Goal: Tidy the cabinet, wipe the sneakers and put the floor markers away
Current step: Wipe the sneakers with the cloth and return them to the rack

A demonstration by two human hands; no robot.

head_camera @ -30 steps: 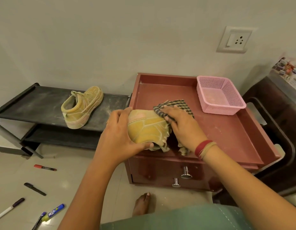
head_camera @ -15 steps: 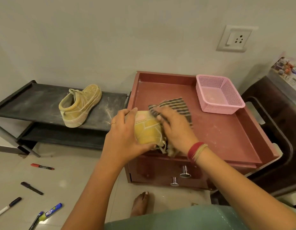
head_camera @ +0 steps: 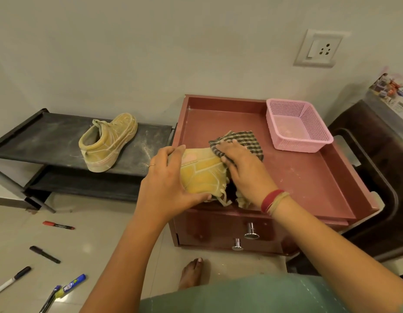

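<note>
Two dusty tan sneakers with pale stitching. I see the first sneaker point(head_camera: 200, 175) on its side at the front edge of the glossy maroon cabinet point(head_camera: 308, 177). The left hand point(head_camera: 166, 184) is curled round its sole, and the right hand point(head_camera: 243, 175) presses a checked woven cloth point(head_camera: 241, 141) onto its upper with flat fingers. The second sneaker point(head_camera: 108, 143) stands on the black rack point(head_camera: 49, 136). Since half a second ago the cloth hand has slid slightly right.

Both bare forearms reach forward and nearly meet. The left hand point(head_camera: 171, 184) curls round one end of the sneaker point(head_camera: 202, 175) (thumb tucked underneath). Just to its right, the right hand point(head_camera: 243, 170) lies palm down, fingers fairly straight, pressing the cloth point(head_camera: 245, 141) against that sneaker.
</note>
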